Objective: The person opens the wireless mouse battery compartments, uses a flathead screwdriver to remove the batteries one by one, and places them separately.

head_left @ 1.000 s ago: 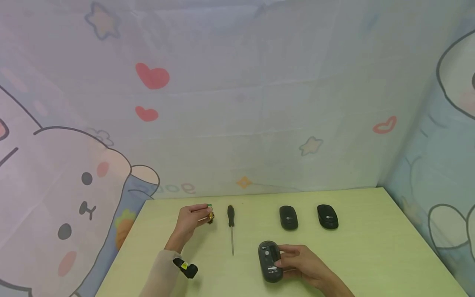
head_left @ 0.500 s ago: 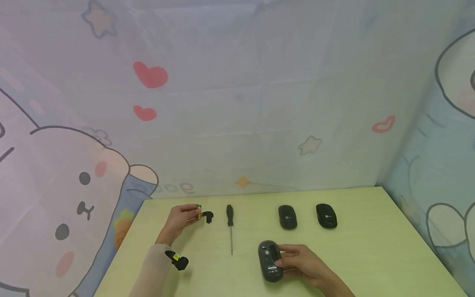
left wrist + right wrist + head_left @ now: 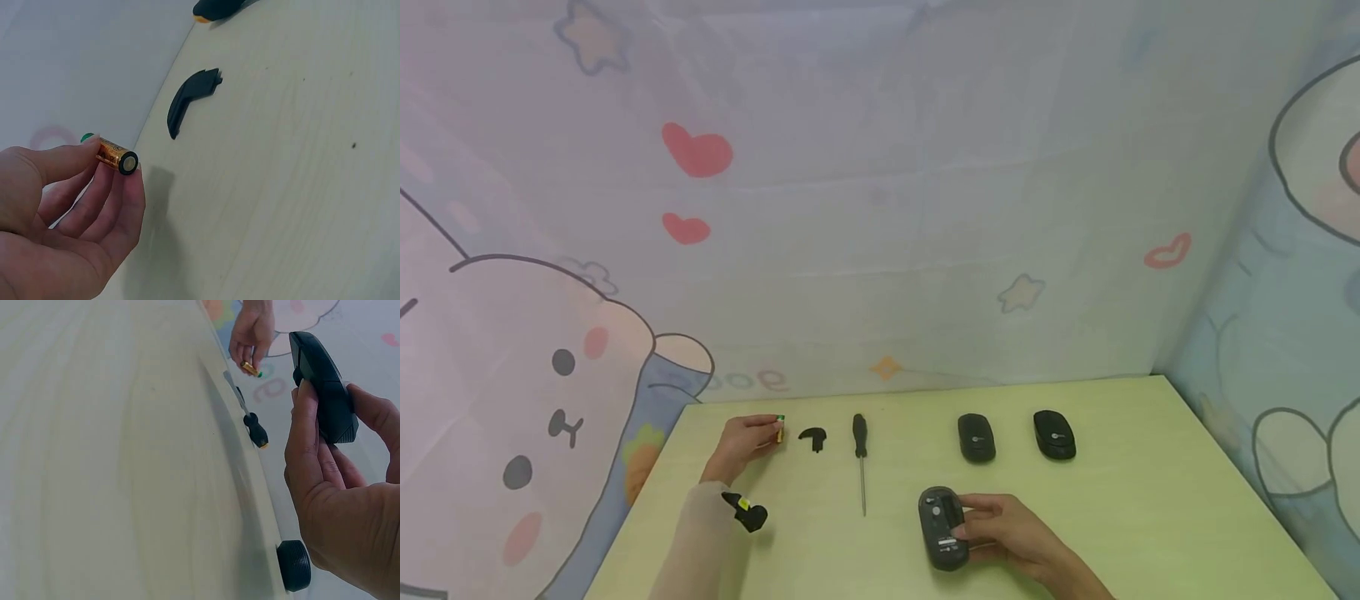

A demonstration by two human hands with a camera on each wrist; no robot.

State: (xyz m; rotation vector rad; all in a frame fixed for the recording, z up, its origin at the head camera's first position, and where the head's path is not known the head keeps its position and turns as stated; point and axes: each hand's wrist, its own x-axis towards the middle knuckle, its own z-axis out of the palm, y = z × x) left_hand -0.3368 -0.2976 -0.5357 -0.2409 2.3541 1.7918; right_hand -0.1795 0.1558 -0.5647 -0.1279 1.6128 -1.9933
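Note:
Between thumb and fingers my left hand [image 3: 739, 446] pinches a small battery [image 3: 117, 155], gold and black with a green end, held above the table's back left. To its right on the table lies a curved black plastic cover [image 3: 814, 438]. My right hand [image 3: 1011, 537] grips a black computer mouse [image 3: 943, 529] at the front middle, its underside turned up toward the head camera. A dark slot shows in that underside, with my thumb at its edge. In the right wrist view the mouse [image 3: 322, 384] stands on its side between thumb and fingers.
A screwdriver [image 3: 861, 458] with a dark handle lies between the hands, its shaft toward the front. Two more black mice, one nearer [image 3: 977, 437] and one farther right [image 3: 1055, 434], rest at the back of the pale table [image 3: 1150, 500]. A printed cloth [image 3: 850, 208] hangs behind.
My left hand has moved left with the battery, away from the black cover, which now lies by itself on the table. The right hand holds the mouse as before; the head view has shifted slightly.

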